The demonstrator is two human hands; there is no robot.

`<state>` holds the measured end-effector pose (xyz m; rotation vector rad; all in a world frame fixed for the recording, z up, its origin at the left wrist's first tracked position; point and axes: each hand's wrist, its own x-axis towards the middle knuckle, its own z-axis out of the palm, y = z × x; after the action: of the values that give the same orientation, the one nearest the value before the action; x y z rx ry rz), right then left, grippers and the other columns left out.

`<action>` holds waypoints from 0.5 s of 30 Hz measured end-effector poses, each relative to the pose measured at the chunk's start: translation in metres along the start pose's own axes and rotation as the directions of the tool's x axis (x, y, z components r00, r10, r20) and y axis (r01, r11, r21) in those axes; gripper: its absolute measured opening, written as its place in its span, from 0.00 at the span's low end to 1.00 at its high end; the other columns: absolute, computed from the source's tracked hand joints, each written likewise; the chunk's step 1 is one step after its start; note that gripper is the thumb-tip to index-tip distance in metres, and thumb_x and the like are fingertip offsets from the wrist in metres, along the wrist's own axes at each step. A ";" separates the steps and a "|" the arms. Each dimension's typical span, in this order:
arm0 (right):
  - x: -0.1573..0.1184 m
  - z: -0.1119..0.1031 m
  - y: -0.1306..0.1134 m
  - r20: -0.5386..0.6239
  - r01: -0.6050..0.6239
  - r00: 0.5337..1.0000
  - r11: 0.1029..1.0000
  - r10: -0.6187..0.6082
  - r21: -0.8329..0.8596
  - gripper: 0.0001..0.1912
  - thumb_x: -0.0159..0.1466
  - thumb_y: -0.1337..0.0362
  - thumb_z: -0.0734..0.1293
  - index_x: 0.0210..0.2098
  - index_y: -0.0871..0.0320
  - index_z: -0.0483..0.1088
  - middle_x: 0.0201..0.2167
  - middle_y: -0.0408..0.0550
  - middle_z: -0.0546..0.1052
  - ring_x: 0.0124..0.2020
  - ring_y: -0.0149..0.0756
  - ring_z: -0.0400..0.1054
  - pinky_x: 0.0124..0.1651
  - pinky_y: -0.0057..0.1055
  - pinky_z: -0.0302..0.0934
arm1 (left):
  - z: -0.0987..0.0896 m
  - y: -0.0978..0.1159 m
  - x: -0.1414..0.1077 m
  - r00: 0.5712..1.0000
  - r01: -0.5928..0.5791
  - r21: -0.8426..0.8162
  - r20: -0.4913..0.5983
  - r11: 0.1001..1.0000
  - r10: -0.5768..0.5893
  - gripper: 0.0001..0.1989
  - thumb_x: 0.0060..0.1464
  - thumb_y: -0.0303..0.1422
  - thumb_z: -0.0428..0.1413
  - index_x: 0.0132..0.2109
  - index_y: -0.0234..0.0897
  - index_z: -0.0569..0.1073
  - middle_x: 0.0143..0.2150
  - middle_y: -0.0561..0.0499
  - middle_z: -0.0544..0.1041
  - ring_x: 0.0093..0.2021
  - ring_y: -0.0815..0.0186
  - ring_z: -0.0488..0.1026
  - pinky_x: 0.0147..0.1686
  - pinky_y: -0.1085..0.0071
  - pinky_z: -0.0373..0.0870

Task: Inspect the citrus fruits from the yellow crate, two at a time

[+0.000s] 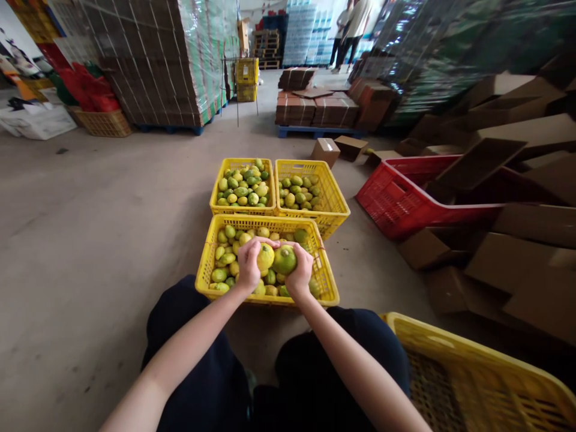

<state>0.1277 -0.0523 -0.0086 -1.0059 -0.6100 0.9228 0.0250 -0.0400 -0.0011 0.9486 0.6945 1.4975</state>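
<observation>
Over the near yellow crate (204, 258), my left hand (251, 264) is wrapped round a yellow lemon (266, 257). Beside it my right hand (300, 267) grips a green lemon (285, 260). The two fruits are side by side, and the fingertips of both hands come close together above them. Beneath my hands the crate holds many yellow and green lemons (220, 275). Directly behind stand a full yellow crate (243, 210) on the left and a partly filled yellow crate (335, 201) on the right, both with similar fruit.
At the right, a red crate (382, 198) stands among loose cardboard boxes (517, 258). Another yellow crate (472, 354) is by my right knee. Stacked cardboard (315, 111) rests on a blue pallet (297, 130) farther back. Two people (353, 30) stand in the background.
</observation>
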 end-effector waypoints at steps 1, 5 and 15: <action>0.000 0.001 -0.001 0.003 0.019 1.000 1.000 -0.019 -0.007 0.11 0.57 0.62 0.65 0.19 0.52 0.72 0.25 0.43 0.78 0.36 0.38 0.73 0.44 0.31 0.67 | 0.001 0.000 0.000 1.000 0.010 -0.013 -0.027 1.000 -0.010 0.13 0.57 0.32 0.51 0.27 0.39 0.76 0.37 0.48 0.81 0.49 0.56 0.75 0.50 0.65 0.69; 0.002 0.005 0.001 0.040 0.104 0.994 0.994 -0.102 -0.043 0.14 0.59 0.59 0.63 0.21 0.54 0.73 0.26 0.44 0.78 0.35 0.37 0.74 0.45 0.30 0.66 | 0.002 0.000 0.002 0.991 0.074 -0.060 -0.110 0.995 -0.080 0.13 0.57 0.33 0.51 0.26 0.40 0.74 0.36 0.49 0.81 0.48 0.57 0.76 0.48 0.66 0.70; 0.006 0.017 0.008 0.038 0.060 0.997 0.998 -0.061 0.020 0.12 0.57 0.57 0.64 0.21 0.53 0.72 0.25 0.42 0.78 0.36 0.38 0.74 0.45 0.31 0.66 | -0.009 0.004 0.014 0.996 0.023 -0.018 -0.085 1.000 -0.024 0.12 0.55 0.35 0.53 0.25 0.40 0.74 0.34 0.49 0.80 0.47 0.56 0.76 0.45 0.67 0.71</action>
<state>0.1145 -0.0379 -0.0086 -0.9493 -0.6595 0.8946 0.0155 -0.0257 0.0007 0.8654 0.7508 1.5273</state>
